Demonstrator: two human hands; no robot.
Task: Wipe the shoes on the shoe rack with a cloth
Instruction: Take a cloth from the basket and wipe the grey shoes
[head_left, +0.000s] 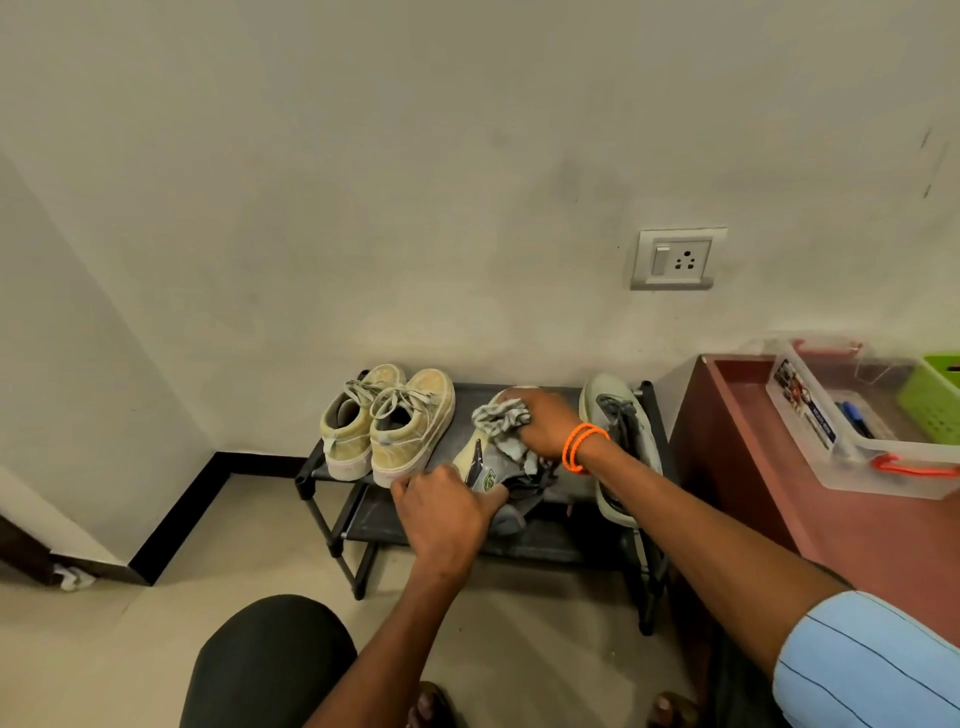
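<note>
Plain cream wall runs behind a low black shoe rack (322, 470) set on the tiled floor, with a socket (675, 258) above it and a reddish cabinet (753, 467) just to the right carrying a clear plastic box (852, 447) and a green basket (935, 397). I am crouched in front of the rack. My left hand (441, 512) grips the heel end of a grey shoe (480, 467) on the top shelf, fingers curled round it to steady it. My right hand (545, 423), with orange bands (582, 447) at the wrist, has a crumpled grey cloth (501, 415) bunched in its fingers and pressed against the shoe's upper near the toe. I judge the job to be somewhere in the middle: this shoe is being wiped now, its partner (618, 431) stands tilted on its side at the right end of the shelf, and a pair of yellowish sneakers (387, 421) sits side by side at the left end, heels toward me. Whether those have been wiped I cannot tell; the sneakers look scuffed and grubby along the soles. The grey shoe looks worn, with a small green patch on its tongue, and most of it is hidden under my hands and the cloth.
</note>
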